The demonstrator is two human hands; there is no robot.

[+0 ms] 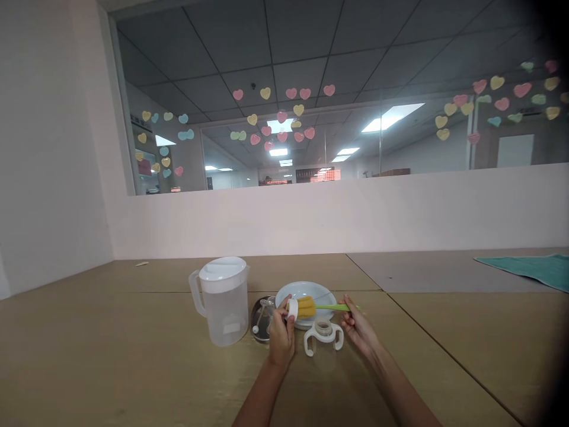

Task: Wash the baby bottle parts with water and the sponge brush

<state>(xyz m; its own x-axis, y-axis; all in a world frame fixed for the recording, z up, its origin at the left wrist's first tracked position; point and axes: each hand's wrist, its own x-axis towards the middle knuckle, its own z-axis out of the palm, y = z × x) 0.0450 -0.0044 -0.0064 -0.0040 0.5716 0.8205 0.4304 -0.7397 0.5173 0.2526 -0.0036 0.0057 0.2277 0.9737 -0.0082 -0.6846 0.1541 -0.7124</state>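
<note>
My left hand (281, 339) is closed around a white bottle collar (292, 309), a ring-shaped cap. The yellow sponge head of a bottle brush (306, 307) is up against the collar's opening; how far it reaches inside I cannot tell. Fingers of my right hand (358, 327) pinch the end of the brush's green handle. Just below the brush, a clear baby bottle with white side handles (323, 332) stands uncapped on the table. Behind it lies a wide white bowl (306, 287). Left of my left hand, a round metal dish (258, 314) holds a clear straw piece with a white end.
A translucent lidded pitcher (225, 308) stands left of the metal dish, handle toward the left. A green cloth (533, 268) lies at the far right of the table (133, 350). Behind rises a white wall (267, 225) with a window above.
</note>
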